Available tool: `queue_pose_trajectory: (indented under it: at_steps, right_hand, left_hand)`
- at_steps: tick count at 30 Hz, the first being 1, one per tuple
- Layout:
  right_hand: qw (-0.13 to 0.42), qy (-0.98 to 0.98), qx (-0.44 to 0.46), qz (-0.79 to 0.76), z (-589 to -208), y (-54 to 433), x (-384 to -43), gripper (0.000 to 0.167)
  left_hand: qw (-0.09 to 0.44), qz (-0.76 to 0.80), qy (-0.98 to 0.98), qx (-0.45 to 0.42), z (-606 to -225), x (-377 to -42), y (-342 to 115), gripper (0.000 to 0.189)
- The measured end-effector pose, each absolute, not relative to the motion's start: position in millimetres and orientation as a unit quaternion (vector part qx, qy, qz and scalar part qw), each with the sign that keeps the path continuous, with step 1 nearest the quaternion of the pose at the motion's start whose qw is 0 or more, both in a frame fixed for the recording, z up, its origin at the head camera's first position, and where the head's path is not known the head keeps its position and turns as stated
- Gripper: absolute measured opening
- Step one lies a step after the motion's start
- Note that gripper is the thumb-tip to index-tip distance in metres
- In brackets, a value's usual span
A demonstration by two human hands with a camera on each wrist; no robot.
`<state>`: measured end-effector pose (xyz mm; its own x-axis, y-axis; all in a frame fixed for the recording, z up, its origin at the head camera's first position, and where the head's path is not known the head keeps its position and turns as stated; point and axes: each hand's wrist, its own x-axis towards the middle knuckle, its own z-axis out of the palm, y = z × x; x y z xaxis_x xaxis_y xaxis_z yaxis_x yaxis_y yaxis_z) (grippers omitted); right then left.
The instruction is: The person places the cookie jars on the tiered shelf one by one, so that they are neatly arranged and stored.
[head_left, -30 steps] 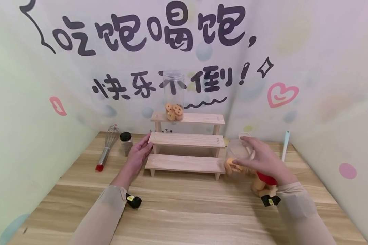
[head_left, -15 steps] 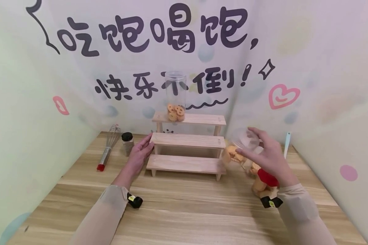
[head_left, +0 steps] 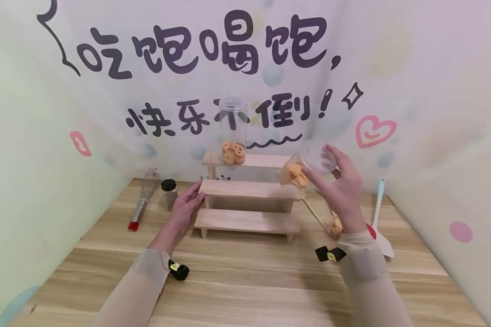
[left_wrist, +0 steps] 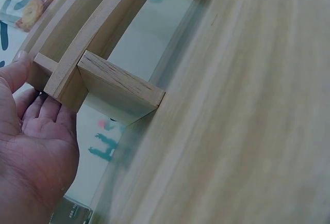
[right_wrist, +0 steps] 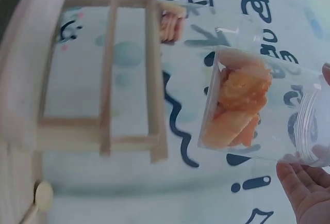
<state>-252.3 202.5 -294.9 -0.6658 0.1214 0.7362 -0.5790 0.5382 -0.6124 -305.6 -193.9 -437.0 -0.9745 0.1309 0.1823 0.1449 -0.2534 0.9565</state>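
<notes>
A three-step wooden stand (head_left: 247,220) sits on the table. My left hand (head_left: 184,209) holds the left end of its middle step; in the left wrist view the fingers (left_wrist: 49,113) curl under the board end. My right hand (head_left: 343,186) grips a clear jar (head_left: 311,156) near its lid end. This jar is in the air at the stand's right side, tilted with its base down to the left. Orange-brown biscuits (right_wrist: 240,97) are gathered at its base. A second clear jar (head_left: 233,125) with ring-shaped biscuits stands upright on the left of the top step.
To the left lie a whisk (head_left: 144,200) and a black-lidded shaker jar (head_left: 169,195). On the right, a spatula with a pale blue handle (head_left: 379,200) and a thin gold-coloured utensil (head_left: 314,212) lie near a red-and-tan object (head_left: 335,225), partly hidden by my wrist.
My right hand has lifted the biscuit jar from beside the stand, up and to the left, tilting it toward the upper steps. The left hand has stayed on the stand.
</notes>
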Motion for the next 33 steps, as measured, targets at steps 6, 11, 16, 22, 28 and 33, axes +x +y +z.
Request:
queue_pose_trajectory:
  at_steps: [6, 11, 16, 22, 28, 33]
  right_hand:
    - [0.401, -0.75, 0.152, 0.504, -288.6, 170.1, -270.8, 0.076]
    - [0.405, -0.752, 0.143, 0.501, -292.1, 158.5, -281.0, 0.076]
    - [0.41, -0.759, 0.14, 0.487, -296.1, 158.3, -286.8, 0.077]
    - [0.411, -0.757, 0.136, 0.489, -299.8, 157.8, -293.3, 0.077]
    - [0.418, -0.745, 0.152, 0.497, -310.6, 150.0, -313.8, 0.071]
    - [0.428, -0.749, 0.178, 0.473, -314.2, 140.7, -324.7, 0.073]
  left_hand:
    - [0.001, -0.782, -0.612, -0.119, -437.5, -305.9, -190.7, 0.061]
    - [0.002, -0.786, -0.605, -0.125, -437.6, -307.5, -184.9, 0.06]
    - [0.002, -0.79, -0.6, -0.125, -437.9, -310.2, -180.1, 0.059]
    - [0.007, -0.793, -0.597, -0.118, -439.4, -313.2, -184.4, 0.058]
    - [0.006, -0.787, -0.607, -0.108, -439.5, -310.6, -190.7, 0.06]
    - [0.008, -0.783, -0.611, -0.114, -439.7, -309.0, -193.0, 0.06]
